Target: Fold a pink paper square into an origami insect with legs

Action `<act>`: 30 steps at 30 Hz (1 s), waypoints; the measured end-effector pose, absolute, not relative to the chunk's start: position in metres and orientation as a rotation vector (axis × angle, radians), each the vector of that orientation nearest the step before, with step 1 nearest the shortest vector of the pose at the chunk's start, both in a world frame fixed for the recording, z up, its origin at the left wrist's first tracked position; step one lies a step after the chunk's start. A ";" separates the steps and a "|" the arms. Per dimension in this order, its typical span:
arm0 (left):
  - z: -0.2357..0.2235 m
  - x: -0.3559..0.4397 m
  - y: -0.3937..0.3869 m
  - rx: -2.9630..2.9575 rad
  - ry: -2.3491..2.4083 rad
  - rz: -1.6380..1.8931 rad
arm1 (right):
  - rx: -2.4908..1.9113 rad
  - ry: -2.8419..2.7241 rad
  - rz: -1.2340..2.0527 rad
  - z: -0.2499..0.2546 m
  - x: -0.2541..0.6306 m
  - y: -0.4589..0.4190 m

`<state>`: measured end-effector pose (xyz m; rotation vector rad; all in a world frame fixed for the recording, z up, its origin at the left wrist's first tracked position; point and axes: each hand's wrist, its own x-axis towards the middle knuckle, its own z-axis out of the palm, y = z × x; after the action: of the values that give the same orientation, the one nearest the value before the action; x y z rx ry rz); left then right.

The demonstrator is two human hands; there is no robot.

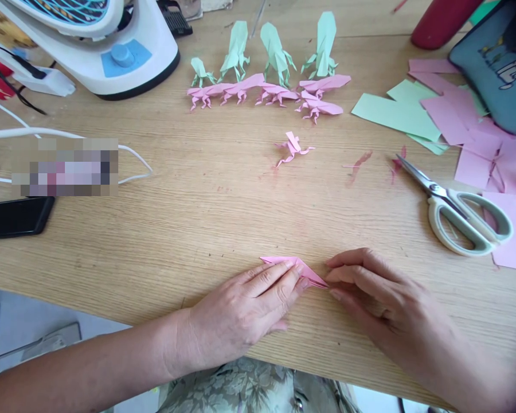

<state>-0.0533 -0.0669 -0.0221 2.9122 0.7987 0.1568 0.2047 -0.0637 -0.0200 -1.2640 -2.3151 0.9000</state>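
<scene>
A narrow folded piece of pink paper (313, 276) lies near the front edge of the wooden table. My left hand (251, 301) holds it down, fingers close together across its middle and partly hiding it. At the paper's right-hand point, my right hand (378, 298) has its thumb and fingertips closed around the tip. Further back is a small pink origami figure (293, 149) with thin bent legs. Behind that stands a row of pink origami figures (279, 94), with several green origami figures (275, 51) behind them.
White-handled scissors (464, 221) lie at right beside pink sheets (484, 158) and green sheets (399, 117). A blue pouch (499, 69) and red cylinder (442, 26) stand back right. A white fan (141, 57), white cable (34, 131) and black phone (15, 218) are left.
</scene>
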 end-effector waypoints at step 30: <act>-0.033 -0.044 -0.081 2.858 0.913 0.080 | -1.428 -2.237 0.657 -0.020 0.182 -0.075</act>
<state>-0.0437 -0.0807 -0.0326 2.8585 0.9135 0.0802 0.1825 -0.0752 -0.0204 -1.4280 -2.2373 0.6571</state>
